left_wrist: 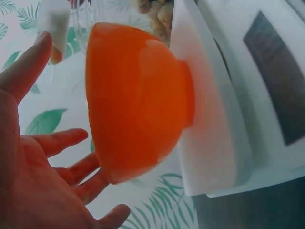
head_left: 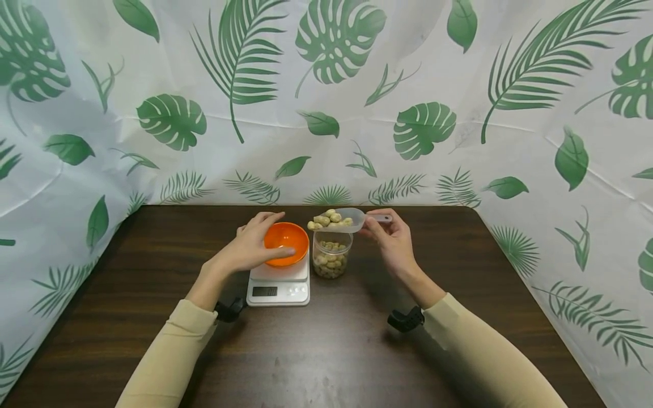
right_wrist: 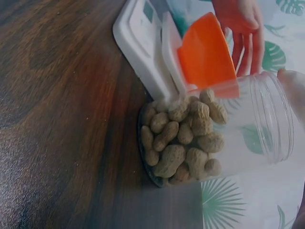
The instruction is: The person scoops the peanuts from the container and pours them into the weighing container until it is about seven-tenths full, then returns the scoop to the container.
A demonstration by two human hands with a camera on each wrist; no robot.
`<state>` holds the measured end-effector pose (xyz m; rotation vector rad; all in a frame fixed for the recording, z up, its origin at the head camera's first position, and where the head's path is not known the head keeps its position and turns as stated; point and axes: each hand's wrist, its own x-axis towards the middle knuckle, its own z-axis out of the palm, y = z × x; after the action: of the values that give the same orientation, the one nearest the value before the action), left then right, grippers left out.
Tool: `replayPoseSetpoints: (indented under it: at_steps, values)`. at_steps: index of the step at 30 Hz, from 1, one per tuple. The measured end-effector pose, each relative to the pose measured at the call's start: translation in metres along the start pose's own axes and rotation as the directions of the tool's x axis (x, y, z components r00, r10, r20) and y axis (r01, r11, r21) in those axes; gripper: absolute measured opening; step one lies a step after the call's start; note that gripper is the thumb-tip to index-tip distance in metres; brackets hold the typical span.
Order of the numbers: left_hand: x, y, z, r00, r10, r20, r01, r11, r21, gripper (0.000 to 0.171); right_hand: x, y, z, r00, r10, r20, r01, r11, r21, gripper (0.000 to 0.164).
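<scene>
Backdrop: white cloth with green leaves [head_left: 153, 62] across the top of the head view; below it my dark wooden table [head_left: 326, 351].
Scoop: a translucent scoop [head_left: 357, 220] at the centre, raised above the jar, its open lip towards the left.
My hands: apart; my right hand [head_left: 390, 241] pinches the scoop's handle, while my left hand [head_left: 247, 246] spreads loosely about the bowl; whether its fingertips touch, I cannot tell.
Spill risk: peanuts [head_left: 330, 219] crowd the scoop's lip, so a small early tilt could drop some back into the jar or onto the table.
Grip risk: I hold the scoop only at its rear, so the loaded front might twist.
Bowl risk: a nudge from my left hand could shift the orange bowl [left_wrist: 128, 109] on the white scale [head_left: 285, 300] or skew its reading; the display is too small to read.
In the way: my left thumb, over the bowl's near side, and the clear jar [right_wrist: 272, 119] of peanuts, just right of the scale.
</scene>
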<state>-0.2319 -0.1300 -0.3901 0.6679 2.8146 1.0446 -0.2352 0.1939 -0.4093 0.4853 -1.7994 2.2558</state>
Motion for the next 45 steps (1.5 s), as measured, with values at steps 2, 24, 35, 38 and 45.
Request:
replayPoseSetpoints:
  at_steps: [2, 24, 35, 38, 45]
  values:
    - [-0.001, -0.003, 0.002, 1.0, -0.003, 0.002, 0.003, 1.0, -0.005, 0.093, 0.0, 0.0, 0.002, 1.0, 0.008, -0.002, -0.008, 1.0, -0.003, 0.022]
    - [-0.008, -0.018, 0.001, 0.993, -0.045, 0.109, 0.044, 0.999, 0.011, 0.104, 0.006, 0.002, 0.019, 0.996, 0.043, 0.076, -0.04, 0.999, -0.037, 0.026]
    - [-0.007, -0.022, 0.002, 0.993, -0.047, 0.11, 0.047, 0.999, 0.001, 0.111, 0.01, 0.001, 0.026, 0.989, 0.009, 0.15, 0.008, 0.994, -0.112, 0.019]
    - [-0.007, -0.022, 0.002, 0.992, -0.05, 0.114, 0.05, 0.999, -0.001, 0.112, 0.012, 0.0, 0.026, 0.986, 0.002, 0.168, 0.022, 0.989, -0.144, 0.019]
    - [-0.005, -0.023, 0.002, 0.992, -0.042, 0.116, 0.044, 0.999, -0.011, 0.112, 0.015, -0.002, 0.027, 0.982, -0.001, 0.188, 0.037, 0.981, -0.19, 0.019]
